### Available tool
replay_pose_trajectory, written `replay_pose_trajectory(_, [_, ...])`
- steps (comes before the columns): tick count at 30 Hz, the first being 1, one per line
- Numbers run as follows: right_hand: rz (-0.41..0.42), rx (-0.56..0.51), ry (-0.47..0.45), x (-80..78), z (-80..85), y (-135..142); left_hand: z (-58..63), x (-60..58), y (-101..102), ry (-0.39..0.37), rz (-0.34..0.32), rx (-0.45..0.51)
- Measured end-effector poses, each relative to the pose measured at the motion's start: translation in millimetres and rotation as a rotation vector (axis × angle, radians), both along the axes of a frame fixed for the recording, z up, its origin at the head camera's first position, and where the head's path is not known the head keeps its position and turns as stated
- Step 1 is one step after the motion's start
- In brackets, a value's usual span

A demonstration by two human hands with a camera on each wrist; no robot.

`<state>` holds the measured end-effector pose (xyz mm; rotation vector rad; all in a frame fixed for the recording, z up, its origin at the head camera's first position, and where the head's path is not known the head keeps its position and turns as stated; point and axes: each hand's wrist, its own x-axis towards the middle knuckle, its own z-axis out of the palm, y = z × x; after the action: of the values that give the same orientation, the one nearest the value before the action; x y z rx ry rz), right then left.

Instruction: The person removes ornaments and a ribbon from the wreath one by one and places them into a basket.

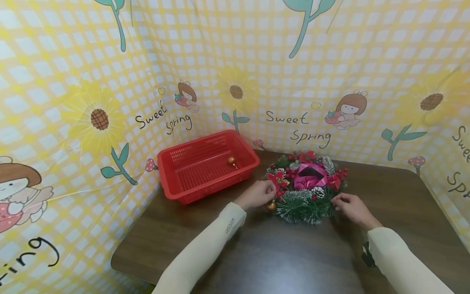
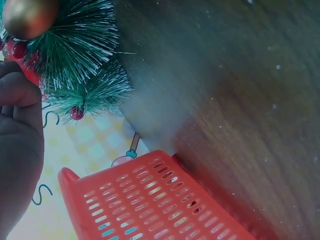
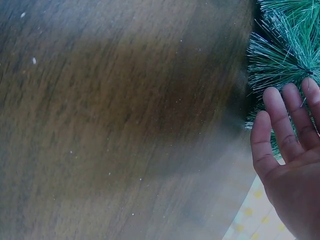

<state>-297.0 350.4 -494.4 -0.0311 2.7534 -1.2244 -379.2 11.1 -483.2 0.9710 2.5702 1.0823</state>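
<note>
A Christmas wreath (image 1: pixel 293 212) of green pine sprigs, red flowers, berries and frosted cones lies on the table, with a shiny pink ribbon (image 1: pixel 319 183) around its dark centre. My left hand (image 1: pixel 258 194) is at its left side, fingers curled at the edge beside a red flower (image 1: pixel 278 179); their tips are hidden in the left wrist view. Just below those fingers hangs a gold ball ornament (image 1: pixel 271 206), also large in the left wrist view (image 2: pixel 30 17). On the opposite side, my right hand (image 1: pixel 352 207) pinches at the pine tips, its other fingers loosely bent (image 3: pixel 295 135).
A red perforated plastic basket (image 1: pixel 209 185) stands left of the wreath, close to my left forearm, with another gold ball ornament (image 1: pixel 231 160) inside. The brown wooden table (image 1: pixel 286 253) backs onto a yellow checked cloth (image 1: pixel 227 45) printed with sunflowers.
</note>
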Motion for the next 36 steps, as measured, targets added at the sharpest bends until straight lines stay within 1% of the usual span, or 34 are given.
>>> replay_pose_trajectory(5, [-0.003, -0.003, 0.003, 0.5, 0.4, -1, 0.3, 0.0, 1, 0.019, 0.001, 0.013])
replay_pose_trajectory(13, [0.003, -0.014, 0.008, 0.8, 0.4, -1, 1.4, 3.2, -2, -0.017, -0.022, -0.016])
replay_pose_trajectory(20, [-0.001, -0.014, 0.008, 1.3, 0.3, -2, -2.9, 0.0, -3, -0.044, 0.004, -0.047])
replay_pose_trajectory(24, [-0.002, -0.011, 0.005, 1.6, 0.5, -2, -5.9, -2.3, -2, -0.054, -0.004, -0.069])
replay_pose_trajectory(28, [-0.004, -0.011, 0.002, 1.7, 0.4, -2, -8.2, -3.8, -1, -0.044, -0.043, -0.089])
replay_pose_trajectory(31, [-0.005, -0.012, 0.001, 1.8, 0.5, -2, -11.4, -4.8, 2, -0.01, -0.065, -0.095])
replay_pose_trajectory(36, [-0.003, -0.01, 0.009, 2.1, 0.8, -3, -17.0, -5.3, 6, 0.028, -0.04, -0.082])
